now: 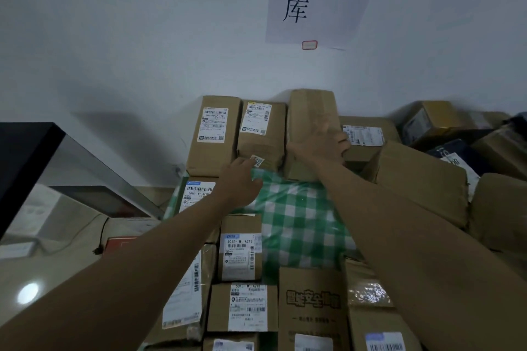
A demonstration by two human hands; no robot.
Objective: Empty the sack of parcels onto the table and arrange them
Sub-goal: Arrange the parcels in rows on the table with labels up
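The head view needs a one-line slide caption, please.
Right hand grips a tall brown parcel at the wall; left hand rests on a green-checked parcel.

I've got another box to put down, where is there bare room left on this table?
One open patch: the green checked cloth, bordered by the back-row boxes, the labelled box on its left, the printed box in front and the large box on its right. Everywhere else is crowded.

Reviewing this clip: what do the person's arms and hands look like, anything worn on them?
Both forearms are bare up to the frame edge, with no sleeves showing. The left hand and right hand wear no gloves, and no watch, bracelet or ring is visible.
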